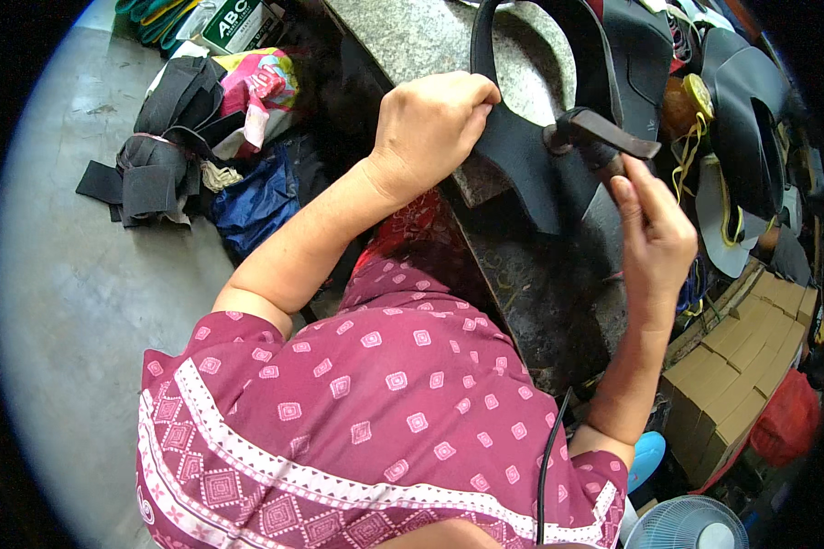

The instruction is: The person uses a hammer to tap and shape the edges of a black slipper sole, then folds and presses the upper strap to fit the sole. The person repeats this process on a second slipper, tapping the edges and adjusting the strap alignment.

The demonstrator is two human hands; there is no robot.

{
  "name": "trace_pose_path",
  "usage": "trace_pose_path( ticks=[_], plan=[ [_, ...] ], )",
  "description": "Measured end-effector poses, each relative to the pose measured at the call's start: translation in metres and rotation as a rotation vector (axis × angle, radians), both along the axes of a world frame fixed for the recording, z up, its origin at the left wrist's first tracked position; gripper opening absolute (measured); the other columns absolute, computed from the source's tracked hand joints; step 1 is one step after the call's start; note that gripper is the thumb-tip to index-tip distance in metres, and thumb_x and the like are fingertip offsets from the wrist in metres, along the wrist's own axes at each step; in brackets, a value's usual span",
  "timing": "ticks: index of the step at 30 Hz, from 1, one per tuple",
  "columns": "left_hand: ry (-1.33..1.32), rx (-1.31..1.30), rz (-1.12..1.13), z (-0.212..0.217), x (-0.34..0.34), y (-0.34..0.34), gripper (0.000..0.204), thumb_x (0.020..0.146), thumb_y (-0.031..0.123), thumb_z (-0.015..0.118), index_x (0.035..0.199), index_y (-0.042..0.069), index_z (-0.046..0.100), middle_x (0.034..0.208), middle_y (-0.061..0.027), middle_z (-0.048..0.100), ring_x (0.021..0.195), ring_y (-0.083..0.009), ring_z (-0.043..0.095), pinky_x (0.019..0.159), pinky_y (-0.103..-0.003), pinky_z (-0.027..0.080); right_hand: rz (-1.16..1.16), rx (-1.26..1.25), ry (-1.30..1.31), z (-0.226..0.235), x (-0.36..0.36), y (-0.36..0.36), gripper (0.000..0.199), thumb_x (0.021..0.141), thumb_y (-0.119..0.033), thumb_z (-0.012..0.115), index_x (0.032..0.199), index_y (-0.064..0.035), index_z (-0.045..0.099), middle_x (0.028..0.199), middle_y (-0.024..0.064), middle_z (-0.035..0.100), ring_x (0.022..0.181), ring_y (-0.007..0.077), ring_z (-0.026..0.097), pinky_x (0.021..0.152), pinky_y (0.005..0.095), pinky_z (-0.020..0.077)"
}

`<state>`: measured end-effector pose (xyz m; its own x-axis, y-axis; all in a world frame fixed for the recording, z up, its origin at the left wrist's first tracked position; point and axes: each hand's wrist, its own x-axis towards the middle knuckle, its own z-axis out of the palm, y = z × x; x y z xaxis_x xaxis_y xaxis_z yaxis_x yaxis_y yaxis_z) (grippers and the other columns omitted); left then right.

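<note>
My left hand [435, 128] is closed, thumb and fingers pinching the edge of a curved black piece [533, 178] that looks like leather or rubber. This piece has a wide lower part and strap-like arms looping upward, and rests over a grey speckled stone slab [417, 37]. In my right hand [657, 224] is a hammer [618, 134] with a dark, flattened metal head, gripped by its handle. Its head is over the right part of the black piece; I cannot tell if they touch. My fingers hide the held edge and most of the handle.
More black curved pieces [737, 110] are piled at the right, near a yellow-topped jar [698, 96]. Cardboard boxes [737, 366] and a fan [691, 526] stand lower right. Left, a bundle of black strips [160, 174] lies by a blue plastic bag [261, 197] on the floor.
</note>
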<state>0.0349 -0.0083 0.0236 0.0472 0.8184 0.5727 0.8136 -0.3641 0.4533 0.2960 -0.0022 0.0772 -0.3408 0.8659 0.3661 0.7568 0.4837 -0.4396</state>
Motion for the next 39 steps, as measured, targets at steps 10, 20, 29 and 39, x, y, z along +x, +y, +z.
trace_pose_path(
  ticks=[10, 20, 29, 39],
  plan=[
    [0.027, -0.069, -0.026, 0.007, 0.001, -0.013, 0.008, 0.085, 0.015, 0.07, 0.089, 0.008, 0.067, 0.082, -0.0094, 0.069, 0.077, -0.029, 0.069, 0.071, -0.039, 0.056, 0.087, 0.058, 0.016, -0.008, -0.019, -0.008, 0.024, 0.094, -0.025, 0.07, 0.114, -0.0114, 0.073, 0.084, 0.0121, 0.066, 0.069, 0.029, 0.067, 0.061, 0.0372, 0.0509],
    [0.069, -0.024, -0.154, 0.031, -0.012, -0.022, 0.015, 0.077, 0.01, 0.07, 0.092, 0.01, 0.069, 0.089, -0.0079, 0.063, 0.086, -0.029, 0.065, 0.072, -0.039, 0.054, 0.11, 0.108, -0.026, -0.024, -0.014, -0.015, 0.022, 0.097, -0.025, 0.067, 0.111, -0.0075, 0.068, 0.086, 0.0123, 0.067, 0.072, 0.0312, 0.068, 0.062, 0.0384, 0.0523],
    [0.494, 0.169, -0.251, 0.024, -0.032, -0.015, 0.013, 0.076, 0.019, 0.072, 0.089, 0.019, 0.072, 0.085, 0.0057, 0.062, 0.091, -0.0151, 0.062, 0.102, -0.044, 0.041, 0.002, 0.044, -0.068, -0.002, 0.012, -0.015, 0.023, 0.095, -0.021, 0.07, 0.112, -0.0061, 0.072, 0.086, 0.012, 0.067, 0.073, 0.026, 0.069, 0.065, 0.0329, 0.0524],
    [0.365, 0.049, -0.321, 0.02, -0.007, -0.023, 0.017, 0.078, 0.021, 0.075, 0.093, 0.012, 0.071, 0.086, -0.0014, 0.062, 0.084, -0.0203, 0.062, 0.084, -0.037, 0.051, 0.026, 0.135, 0.004, -0.021, -0.02, -0.005, 0.028, 0.097, -0.026, 0.067, 0.12, -0.0125, 0.07, 0.092, 0.0113, 0.071, 0.075, 0.0301, 0.069, 0.065, 0.0351, 0.0534]
  ],
)
